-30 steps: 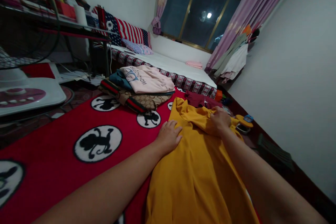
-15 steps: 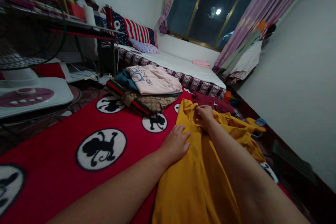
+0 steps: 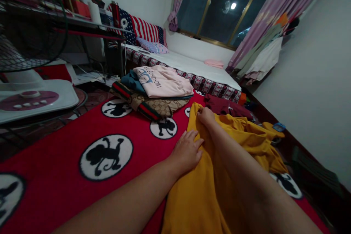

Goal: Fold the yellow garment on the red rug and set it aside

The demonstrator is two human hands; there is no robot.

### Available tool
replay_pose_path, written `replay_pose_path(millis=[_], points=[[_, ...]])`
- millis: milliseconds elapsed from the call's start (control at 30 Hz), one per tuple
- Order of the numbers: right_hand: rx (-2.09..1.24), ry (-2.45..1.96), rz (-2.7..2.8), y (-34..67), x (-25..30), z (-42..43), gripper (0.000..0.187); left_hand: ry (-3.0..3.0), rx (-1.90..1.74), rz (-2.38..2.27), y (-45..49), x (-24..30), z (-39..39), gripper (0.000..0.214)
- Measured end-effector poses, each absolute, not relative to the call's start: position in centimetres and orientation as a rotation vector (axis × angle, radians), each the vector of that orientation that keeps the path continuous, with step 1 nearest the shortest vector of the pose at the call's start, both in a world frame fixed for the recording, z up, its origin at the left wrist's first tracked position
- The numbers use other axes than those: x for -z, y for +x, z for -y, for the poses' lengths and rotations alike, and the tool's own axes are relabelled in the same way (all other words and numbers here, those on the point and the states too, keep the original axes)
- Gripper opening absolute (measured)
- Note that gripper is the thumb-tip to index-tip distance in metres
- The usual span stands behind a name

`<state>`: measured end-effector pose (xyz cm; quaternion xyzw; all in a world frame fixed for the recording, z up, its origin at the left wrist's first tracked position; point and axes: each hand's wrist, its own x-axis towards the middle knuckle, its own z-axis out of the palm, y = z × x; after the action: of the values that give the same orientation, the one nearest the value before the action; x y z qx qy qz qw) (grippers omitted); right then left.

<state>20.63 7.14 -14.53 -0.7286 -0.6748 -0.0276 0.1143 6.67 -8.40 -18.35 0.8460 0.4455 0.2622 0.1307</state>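
A mustard-yellow garment point(image 3: 241, 135) lies spread on a red blanket point(image 3: 55, 161) printed with black monkey figures in white circles. My left hand point(image 3: 188, 151) rests flat on the garment's left edge, fingers stretched out. My right hand point(image 3: 205, 117) is farther up, fingers pinched on the garment's fabric near its top left corner. The garment's right part lies bunched in folds beyond my right forearm.
A pile of folded clothes point(image 3: 156, 87), pink on top, sits beyond the garment. A dark red garment point(image 3: 222, 105) lies behind the yellow one. A low mattress point(image 3: 192, 69) runs to the window. A white fan base point(image 3: 30, 98) stands at left; a shelf rack point(image 3: 68, 22) behind it.
My right hand has drawn the garment's right side leftward, from the right edge to the top left corner. My left hand has stayed pressed on the left edge.
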Motion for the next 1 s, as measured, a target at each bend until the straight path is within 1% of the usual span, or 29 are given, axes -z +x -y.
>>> replay_pose_path(millis=[133, 300, 367, 433, 600, 667, 767, 833, 900, 1000], points=[[-0.003, -2.068, 2.055, 21.0, 15.2, -8.2, 0.033, 2.458, -0.685, -1.309, 6.5, 18.0, 8.6, 0.050], [-0.134, -1.925, 2.144, 22.2, 13.7, -6.1, 0.030, 2.486, -0.598, -1.299, 6.3, 17.9, 8.5, 0.053], [-0.152, -1.861, 2.143, 23.1, 13.1, -4.2, 0.032, 2.502, -0.575, -1.305, 6.3, 17.8, 8.4, 0.053], [-0.101, -1.769, 2.101, 24.2, 12.8, -1.8, 0.030, 2.520, -0.559, -1.308, 6.3, 17.8, 8.4, 0.052], [-0.029, -1.284, 2.143, 26.7, 13.9, 6.1, 0.017, 2.531, -0.540, -1.303, 6.3, 17.6, 8.3, 0.051], [-0.025, -1.186, 2.225, 26.7, 14.2, 9.7, 0.020, 2.520, -0.561, -1.285, 6.2, 17.8, 8.0, 0.051], [0.001, -1.104, 2.411, 25.5, 14.2, 14.6, 0.034, 2.477, -0.658, -1.233, 6.0, 18.2, 7.2, 0.048], [0.019, -1.062, 2.569, 24.5, 13.9, 17.2, 0.041, 2.409, -0.769, -1.181, 5.9, 18.5, 6.6, 0.040], [0.037, -1.027, 2.702, 23.7, 13.6, 19.1, 0.044, 2.294, -0.887, -1.126, 5.7, 18.6, 6.1, 0.034], [0.011, -0.994, 2.787, 23.0, 13.3, 20.8, 0.043, 2.122, -1.012, -1.040, 5.4, 18.5, 5.7, 0.032]])
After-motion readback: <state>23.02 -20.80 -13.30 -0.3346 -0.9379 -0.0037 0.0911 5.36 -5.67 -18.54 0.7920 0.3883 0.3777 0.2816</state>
